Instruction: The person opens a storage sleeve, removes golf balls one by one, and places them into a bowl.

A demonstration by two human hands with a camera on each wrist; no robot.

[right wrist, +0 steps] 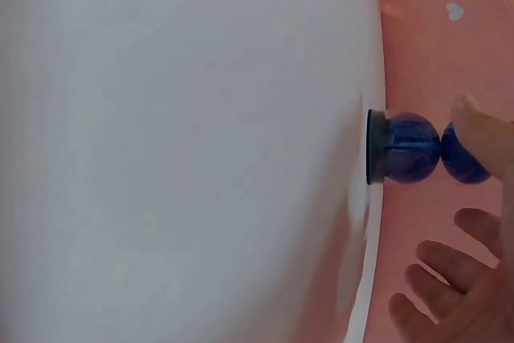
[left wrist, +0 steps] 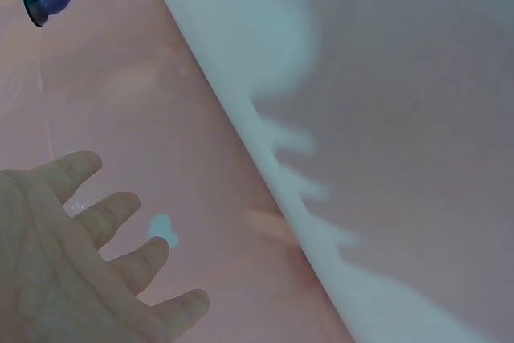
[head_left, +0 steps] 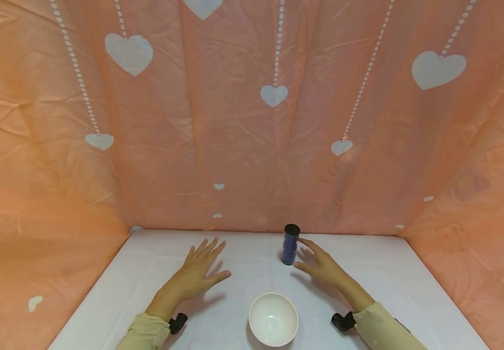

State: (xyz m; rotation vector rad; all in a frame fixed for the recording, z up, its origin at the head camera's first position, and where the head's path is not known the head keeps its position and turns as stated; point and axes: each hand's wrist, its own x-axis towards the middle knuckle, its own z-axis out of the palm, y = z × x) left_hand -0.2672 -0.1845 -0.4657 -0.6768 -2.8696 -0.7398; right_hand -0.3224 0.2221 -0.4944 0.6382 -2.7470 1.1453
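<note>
A blue, see-through piece (head_left: 289,248) shaped like stacked balls, with a dark top and base, stands upright on the table's far part. My right hand (head_left: 323,265) is just to its right, thumb and fingers spread apart; whether a fingertip touches it I cannot tell. In the right wrist view the thumb overlaps the blue piece (right wrist: 411,147), and the other fingers are loosely bent below. My left hand (head_left: 197,272) hovers over the left side of the table with fingers spread, holding nothing. A white bowl (head_left: 273,320) sits near the front, between the two arms.
White cloth covers the table (head_left: 243,272). Orange sheeting (head_left: 234,146) with white hearts rises behind it and at both sides. A small black device (head_left: 178,323) is on the left wrist, another black device (head_left: 343,321) on the right.
</note>
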